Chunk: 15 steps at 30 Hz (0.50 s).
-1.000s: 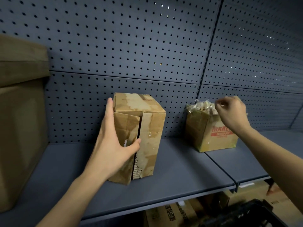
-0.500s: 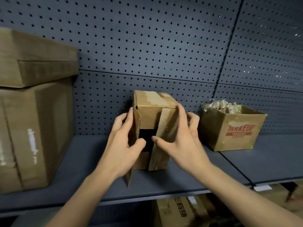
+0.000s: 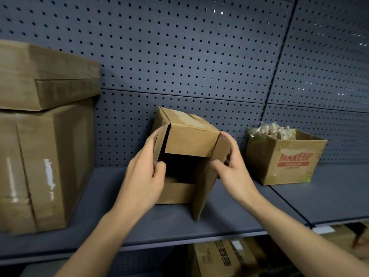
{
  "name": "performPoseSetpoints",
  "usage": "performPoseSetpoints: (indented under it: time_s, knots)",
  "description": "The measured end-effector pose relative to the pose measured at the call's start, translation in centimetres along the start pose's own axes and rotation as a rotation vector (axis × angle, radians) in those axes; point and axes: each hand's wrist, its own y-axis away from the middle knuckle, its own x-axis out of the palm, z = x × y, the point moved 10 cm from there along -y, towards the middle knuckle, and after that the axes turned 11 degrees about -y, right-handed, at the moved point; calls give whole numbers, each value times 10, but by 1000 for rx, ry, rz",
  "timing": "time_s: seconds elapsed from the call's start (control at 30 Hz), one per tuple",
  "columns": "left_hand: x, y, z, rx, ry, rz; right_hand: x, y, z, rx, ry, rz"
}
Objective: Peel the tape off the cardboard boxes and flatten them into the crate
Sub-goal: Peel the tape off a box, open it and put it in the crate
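Brown cardboard box (image 3: 189, 140) shows pale scuffed patches on top, red MAKEUP lettering marks the tan box (image 3: 293, 166) right of the right hand (image 3: 233, 172), white streaks the big box (image 3: 40, 166) left of the left hand (image 3: 143, 176), slate-blue hole-dotted pegboard (image 3: 179, 56) behind.

Both forearms bare right to btm frame edge, L hand (image 3: 143, 176) & R hand (image 3: 234, 170) bare too, w/ slim wrists & long slender fingers.

4 boxes on shelf (image 3: 239, 220): stacked pair (image 3: 60, 136) L, open box (image 3: 189, 140) mid, MAKEUP box (image 3: 289, 162) R. 1 printed box (image 3: 219, 258) below.
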Motion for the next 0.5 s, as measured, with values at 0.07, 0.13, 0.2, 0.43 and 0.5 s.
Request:
performPoseSetpoints:
  time_s: [0.07, 0.13, 0.2, 0.43, 0.5]
  knots:
    - [-4, -4, -6, 7, -68, 11, -11, -5, -8, 82, -101, -8]
    - [-6, -7, -15, 27, -130, 44, -15, -7, -18, 212, -145, 17]
    - [-7, -11, -25, 63, -206, 89, -25, -10, -14, 176, -7, 8]
    - [2, -15, -65, 196, -372, 216, -9, -8, 39, -211, 1098, 22]
    - [7, -16, -75, 230, -392, 232, -1, -7, 38, -176, 1227, -6]
